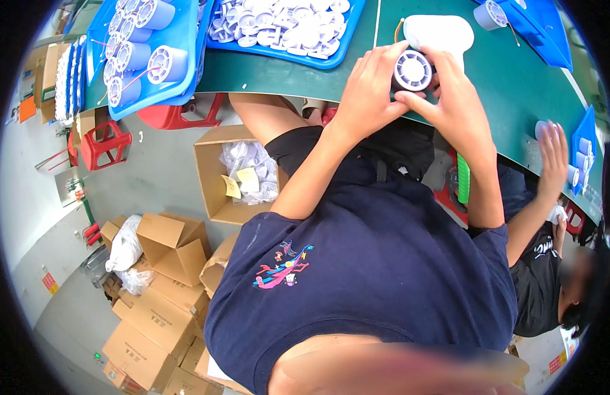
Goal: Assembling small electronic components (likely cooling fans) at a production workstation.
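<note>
My left hand [371,89] and right hand [456,92] grasp a round, slotted, pale-lilac plastic housing [412,70] between them, over the flat green tabletop [509,99]; even pressure should keep it steady.

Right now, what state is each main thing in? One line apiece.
Left grip: closed on the white cylinder.
Right grip: closed on it too.
White cylinder: slotted face toward camera.
White rounded piece: partly behind right grip.
White discs: loosely heaped in blue tray.
Left blue tray: holding cylinders, some with wires.
Carton left of the lap: open, plastic bags inside.
</note>
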A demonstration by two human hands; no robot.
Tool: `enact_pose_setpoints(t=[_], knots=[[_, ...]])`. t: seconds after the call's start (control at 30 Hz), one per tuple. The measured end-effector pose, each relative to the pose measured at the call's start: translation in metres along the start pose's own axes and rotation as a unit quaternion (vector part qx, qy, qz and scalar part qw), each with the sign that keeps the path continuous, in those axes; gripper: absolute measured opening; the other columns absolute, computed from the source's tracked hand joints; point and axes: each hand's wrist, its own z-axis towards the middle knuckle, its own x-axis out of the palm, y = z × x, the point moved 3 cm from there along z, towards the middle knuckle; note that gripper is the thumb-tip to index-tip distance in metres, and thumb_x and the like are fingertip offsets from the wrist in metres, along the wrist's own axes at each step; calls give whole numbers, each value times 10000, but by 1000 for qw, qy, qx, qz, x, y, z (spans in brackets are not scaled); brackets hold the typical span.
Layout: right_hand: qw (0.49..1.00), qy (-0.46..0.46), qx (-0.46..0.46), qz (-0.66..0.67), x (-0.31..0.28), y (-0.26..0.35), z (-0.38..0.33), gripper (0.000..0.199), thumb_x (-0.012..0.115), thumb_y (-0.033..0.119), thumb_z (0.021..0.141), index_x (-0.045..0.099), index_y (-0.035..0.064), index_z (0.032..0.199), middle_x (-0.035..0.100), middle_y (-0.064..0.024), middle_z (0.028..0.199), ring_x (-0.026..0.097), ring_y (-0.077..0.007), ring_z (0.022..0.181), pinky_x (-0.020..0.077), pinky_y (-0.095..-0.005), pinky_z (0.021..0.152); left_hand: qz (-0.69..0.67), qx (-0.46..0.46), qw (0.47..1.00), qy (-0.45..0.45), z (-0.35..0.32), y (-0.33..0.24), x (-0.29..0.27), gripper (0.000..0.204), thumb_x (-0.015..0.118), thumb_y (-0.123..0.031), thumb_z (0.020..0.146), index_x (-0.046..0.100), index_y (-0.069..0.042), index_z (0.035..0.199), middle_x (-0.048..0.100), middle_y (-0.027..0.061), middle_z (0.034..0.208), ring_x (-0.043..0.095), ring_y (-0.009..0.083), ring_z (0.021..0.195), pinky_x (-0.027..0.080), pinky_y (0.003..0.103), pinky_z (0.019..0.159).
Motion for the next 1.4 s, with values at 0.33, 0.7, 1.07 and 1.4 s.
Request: enact_pose_setpoints(t=[0.33,0.7,1.07,1.4], knots=[[965,-159,4,-207,1,-62,-10,738,802,362,900,456,11,1450,638,-245,1250,674,-423,1088,567,-461,879,-53,-1,999,-13,4,2,-3,692,855,-283,825,534,-9,1373,633,214,1255,630,389,1146,494,456,1011],[919,-175,168,310,-34,-58,-22,324,667,229,1036,594,2,1256,669,-59,920,613,-77,645,458,-211,524,-52,-16,998,-22,3,3,-5,603,843,-246,833,579,-32,1331,664,191,1179,649,378,1080,513,447,961],[934,-147,218,242,-23,-35,-72,267,694,248,1038,661,-17,1023,666,-52,916,595,-90,788,456,-261,663,-69,-18,997,-33,8,3,-4,588,850,-231,827,590,-50,1322,673,179,1193,646,373,1086,513,449,973],[931,-132,217,264,-10,-50,-74,356,557,289,1079,649,-49,1140,643,-29,880,560,-110,798,468,-308,677,-56,-59,997,-1,2,-7,-11,707,877,-320,813,592,-78,1413,525,169,1213,573,346,1093,486,439,963]])
